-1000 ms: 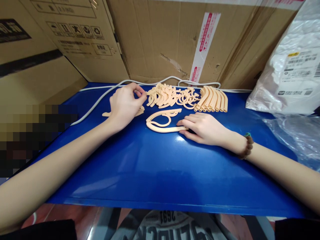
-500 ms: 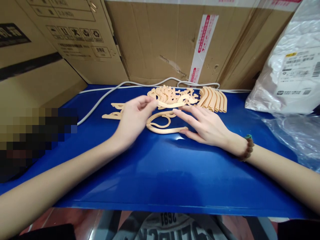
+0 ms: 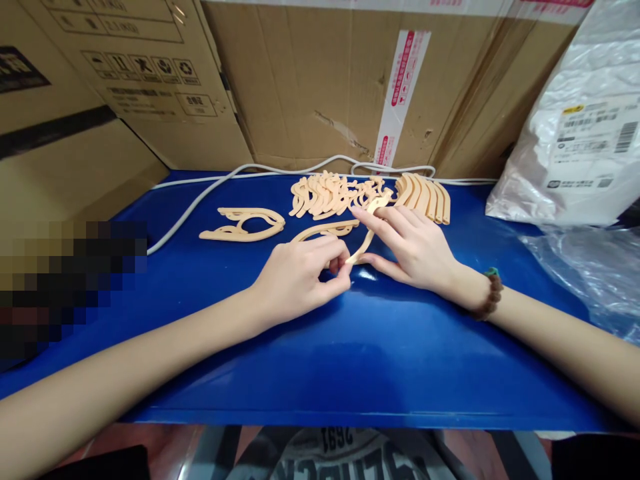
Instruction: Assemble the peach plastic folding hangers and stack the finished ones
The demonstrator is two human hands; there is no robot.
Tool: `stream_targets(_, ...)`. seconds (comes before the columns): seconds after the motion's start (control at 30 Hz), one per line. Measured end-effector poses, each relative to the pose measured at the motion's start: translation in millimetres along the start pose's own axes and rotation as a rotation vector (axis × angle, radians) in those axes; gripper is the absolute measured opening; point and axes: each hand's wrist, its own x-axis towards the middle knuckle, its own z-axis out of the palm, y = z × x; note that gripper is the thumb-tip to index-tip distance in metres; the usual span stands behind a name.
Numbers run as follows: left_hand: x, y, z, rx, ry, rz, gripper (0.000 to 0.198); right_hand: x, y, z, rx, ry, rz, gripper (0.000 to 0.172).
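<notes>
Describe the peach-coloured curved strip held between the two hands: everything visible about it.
The curved strip is a thin, flat, peach-coloured piece, seemingly soft plastic or rubber. It runs diagonally, raised off the blue table top. The left hand pinches its near end between thumb and fingers; the right hand holds its far end with extended fingers. A similar looped piece lies just behind it.

Peach curved strips [image 3: 325, 195], blue table [image 3: 320, 360]
</notes>
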Motion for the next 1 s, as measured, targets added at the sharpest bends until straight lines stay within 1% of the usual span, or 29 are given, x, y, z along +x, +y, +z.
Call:
stream_targets(0.07, 0, -1, 0.0, 0.032, -0.026, 0.076, 0.013, 1, 0, -1, 0.067, 0.016, 0.006, 0.048)
stream_targets(0.1, 0, -1, -0.1, 0.051, -0.031, 0.118, 0.014, 3, -1, -2, 0.121, 0.035, 0.036, 0.040)
stream_targets(0.17, 0, -2, 0.3, 0.101, -0.031, 0.176, 0.015, 7, 0, -8, 0.243, 0.092, 0.147, 0.027)
stream_targets(0.23, 0, -3, 1.5, 0.146, -0.034, 0.184, 0.019, 12, 3, -15, 0.327, 0.143, 0.260, 0.021)
stream_targets(0.3, 1, -4, 3.6, 0.156, -0.047, 0.146, 0.024, 17, 7, -22, 0.363, 0.138, 0.311, 0.018)
stream_targets(0.33, 1, -5, 4.9, 0.136, -0.060, 0.116, 0.027, 18, 9, -25, 0.376, 0.102, 0.317, 0.021)
stream_targets(0.4, 2, -9, 7.7, 0.059, -0.097, 0.037, 0.033, 16, 12, -29, 0.360, -0.016, 0.306, 0.037)
stream_targets(0.43, 2, -10, 9.1, 0.018, -0.122, 0.002, 0.036, 13, 13, -29, 0.319, -0.072, 0.298, 0.044)
stream_targets(0.5, 2, -14, 11.7, -0.019, -0.169, -0.044, 0.040, 5, 14, -28, 0.180, -0.140, 0.279, 0.050)
stream_targets(0.53, 2, -15, 12.6, -0.010, -0.183, -0.054, 0.040, 1, 14, -27, 0.112, -0.161, 0.260, 0.051)
stream_targets(0.6, 3, -17, 13.5, 0.034, -0.198, -0.053, 0.037, -6, 12, -24, 0.032, -0.212, 0.200, 0.045)
stream_targets(0.63, 3, -17, 13.3, 0.049, -0.208, -0.045, 0.033, -8, 11, -23, 0.015, -0.233, 0.171, 0.041)
stream_targets(0.7, 5, -18, 12.0, 0.051, -0.229, -0.020, 0.026, -10, 8, -22, 0.000, -0.239, 0.163, 0.035)
stream_targets(0.8, 6, -18, 9.5, 0.016, -0.248, 0.015, 0.022, -9, 4, -20, -0.005, -0.223, 0.239, 0.035)
stream_targets(0.93, 7, -20, 9.5, -0.013, -0.228, 0.007, 0.022, -9, 0, -17, 0.066, -0.310, 0.321, 0.040)
stream_targets(1.0, 7, -21, 10.8, -0.020, -0.210, -0.006, 0.022, -10, 0, -15, 0.134, -0.332, 0.348, 0.040)
